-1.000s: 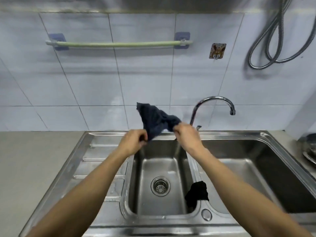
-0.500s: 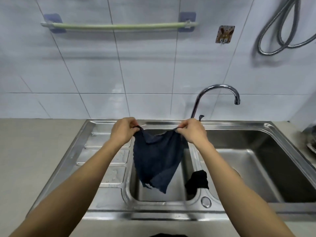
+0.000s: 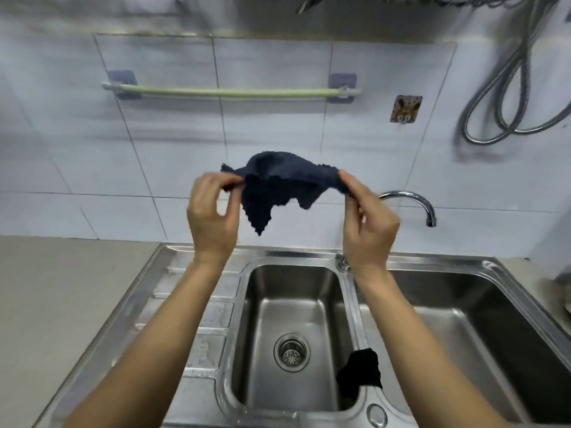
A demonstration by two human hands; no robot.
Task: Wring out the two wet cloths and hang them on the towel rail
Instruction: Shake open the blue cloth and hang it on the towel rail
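Observation:
A dark blue cloth (image 3: 279, 183) hangs stretched between my two hands, above the sink and in front of the tiled wall. My left hand (image 3: 211, 211) pinches its left corner and my right hand (image 3: 366, 223) pinches its right edge. The pale green towel rail (image 3: 228, 92) is on the wall above the cloth, with nothing on it. A second cloth, black (image 3: 360, 376), lies draped over the divider between the two sink basins, near the front.
The steel double sink (image 3: 160, 307) has a small left basin with a drain (image 3: 291, 352) and a larger right basin. A curved tap (image 3: 414, 202) stands behind my right hand. A metal hose (image 3: 506, 97) hangs at the upper right, and a wall hook (image 3: 405, 109) is right of the rail.
Both hands have lifted the blue cloth from hanging low over the left basin up toward the rail. The black cloth has not moved.

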